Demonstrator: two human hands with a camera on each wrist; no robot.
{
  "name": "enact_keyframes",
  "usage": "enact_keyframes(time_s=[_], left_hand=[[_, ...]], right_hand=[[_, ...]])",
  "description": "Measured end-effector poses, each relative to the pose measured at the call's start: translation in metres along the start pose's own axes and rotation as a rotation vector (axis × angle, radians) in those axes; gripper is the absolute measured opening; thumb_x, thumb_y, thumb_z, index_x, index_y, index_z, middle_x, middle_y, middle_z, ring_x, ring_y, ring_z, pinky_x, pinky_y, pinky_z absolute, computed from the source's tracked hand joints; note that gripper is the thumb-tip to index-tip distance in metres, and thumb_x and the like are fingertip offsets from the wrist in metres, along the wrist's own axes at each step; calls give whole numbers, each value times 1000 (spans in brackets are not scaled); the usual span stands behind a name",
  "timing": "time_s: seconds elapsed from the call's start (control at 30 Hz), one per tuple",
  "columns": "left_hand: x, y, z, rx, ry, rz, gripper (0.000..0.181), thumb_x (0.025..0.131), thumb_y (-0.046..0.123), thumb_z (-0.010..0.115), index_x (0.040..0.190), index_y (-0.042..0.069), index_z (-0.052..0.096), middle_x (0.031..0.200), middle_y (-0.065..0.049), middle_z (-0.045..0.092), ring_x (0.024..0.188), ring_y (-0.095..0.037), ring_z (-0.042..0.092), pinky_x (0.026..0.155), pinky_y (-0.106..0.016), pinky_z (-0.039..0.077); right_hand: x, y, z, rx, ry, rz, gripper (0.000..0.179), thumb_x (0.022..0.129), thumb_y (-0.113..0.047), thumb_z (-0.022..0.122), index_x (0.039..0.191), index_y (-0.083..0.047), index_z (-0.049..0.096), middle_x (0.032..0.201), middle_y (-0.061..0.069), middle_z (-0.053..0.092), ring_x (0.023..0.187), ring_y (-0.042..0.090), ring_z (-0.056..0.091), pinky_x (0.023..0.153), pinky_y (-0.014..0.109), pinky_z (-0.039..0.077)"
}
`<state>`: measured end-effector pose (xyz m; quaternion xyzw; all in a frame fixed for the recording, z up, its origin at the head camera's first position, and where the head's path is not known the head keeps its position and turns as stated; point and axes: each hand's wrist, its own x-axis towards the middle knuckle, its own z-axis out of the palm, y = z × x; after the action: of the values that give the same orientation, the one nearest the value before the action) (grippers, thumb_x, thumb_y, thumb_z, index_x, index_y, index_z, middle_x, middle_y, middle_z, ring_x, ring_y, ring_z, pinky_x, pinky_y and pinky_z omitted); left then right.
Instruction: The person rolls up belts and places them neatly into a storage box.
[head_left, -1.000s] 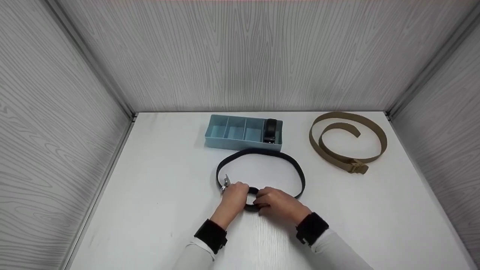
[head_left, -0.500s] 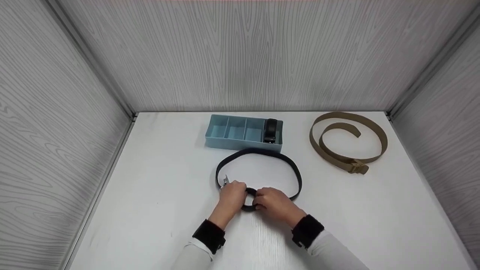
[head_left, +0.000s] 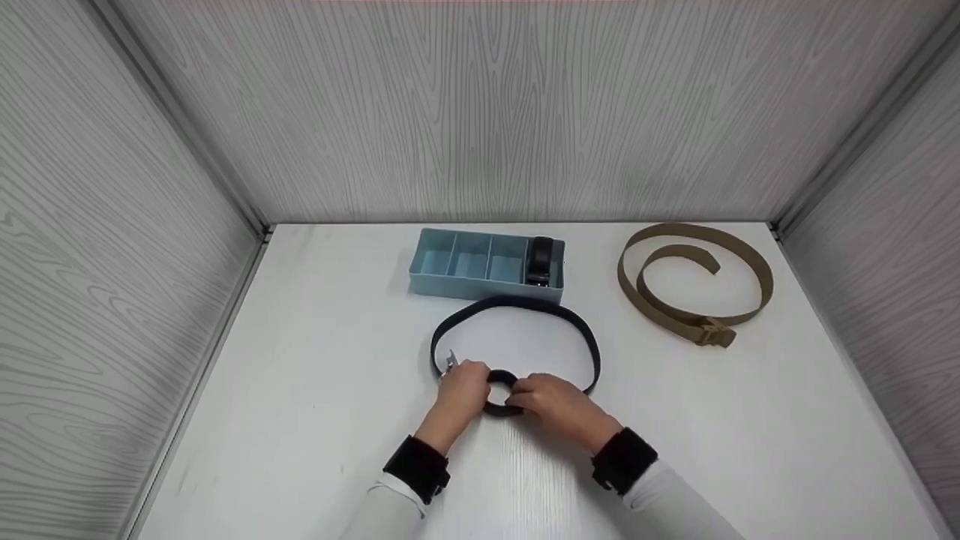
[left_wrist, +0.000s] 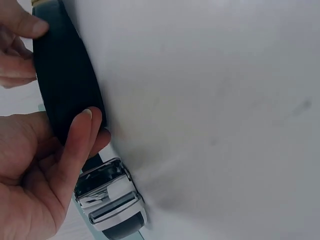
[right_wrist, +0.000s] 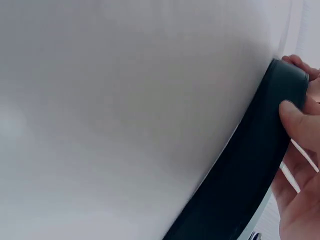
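Observation:
A black belt point(head_left: 517, 302) lies in a wide loop on the table, with one end wound into a small ring point(head_left: 501, 411) at the front. My left hand point(head_left: 463, 394) grips the ring's left side; in the left wrist view its fingers curl round the dark strap point(left_wrist: 70, 75). From the other side my right hand point(head_left: 559, 405) pinches the ring. The right wrist view shows its thumb point(right_wrist: 295, 117) flat on the strap and its fingers behind. Just beyond the left hand sits the silver buckle point(left_wrist: 110, 197), mostly hidden in the head view.
Behind the loop stands a blue tray point(head_left: 480, 286) with several compartments; a rolled black belt point(head_left: 540, 259) fills the rightmost one. A tan webbing belt point(head_left: 757, 277) lies loosely coiled at the back right. Grey wood-grain panels point(head_left: 480, 112) enclose the table.
The right side of the belt's wide loop has drawn in leftward, making it narrower. The ring and both hands have shifted only slightly; both still hold it.

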<state>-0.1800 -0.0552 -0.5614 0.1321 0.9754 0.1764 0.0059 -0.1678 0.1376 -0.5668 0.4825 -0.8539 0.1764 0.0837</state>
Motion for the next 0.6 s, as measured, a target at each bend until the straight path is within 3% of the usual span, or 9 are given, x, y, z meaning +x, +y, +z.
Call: enact_keyframes(time_s=[0.1, 0.23, 0.33, 0.47, 0.6], left_hand=[[0, -1, -1, 2, 6, 19, 8, 79, -1, 65, 73, 4, 67, 76, -14, 67, 72, -31, 66, 62, -44, 51], [-1, 3, 1, 73, 31, 31, 11, 84, 3, 63, 74, 6, 67, 75, -13, 67, 68, -31, 66, 58, -43, 50], [-4, 7, 2, 114, 57, -2, 9, 84, 7, 66, 75, 5, 67, 74, -14, 67, 66, -32, 66, 56, -44, 50], [-7, 13, 1, 86, 73, -79, 11, 78, 11, 73, 74, 2, 67, 73, -17, 68, 67, -34, 67, 59, -45, 50], [-5, 14, 0, 85, 63, -92, 7, 78, 5, 71, 74, 1, 68, 74, -17, 68, 69, -33, 68, 60, -43, 51]], right_hand=[[1, 1, 0, -28, -5, -13, 18, 80, -1, 75, 94, -12, 76, 91, -1, 64, 83, 17, 60, 74, 29, 49], [3, -1, 5, -76, 3, -15, 9, 83, -9, 74, 90, -14, 73, 85, 0, 59, 75, 19, 54, 66, 30, 46], [4, -4, 9, -120, 28, -11, 6, 84, -14, 74, 89, -16, 72, 83, 1, 58, 72, 21, 52, 64, 31, 45], [5, -8, 14, -168, 57, 11, 5, 84, -19, 74, 89, -17, 72, 80, 1, 59, 70, 21, 52, 63, 31, 45], [6, -9, 14, -163, 49, 10, 6, 86, -16, 72, 91, -17, 75, 80, -1, 61, 71, 19, 53, 64, 30, 45]])
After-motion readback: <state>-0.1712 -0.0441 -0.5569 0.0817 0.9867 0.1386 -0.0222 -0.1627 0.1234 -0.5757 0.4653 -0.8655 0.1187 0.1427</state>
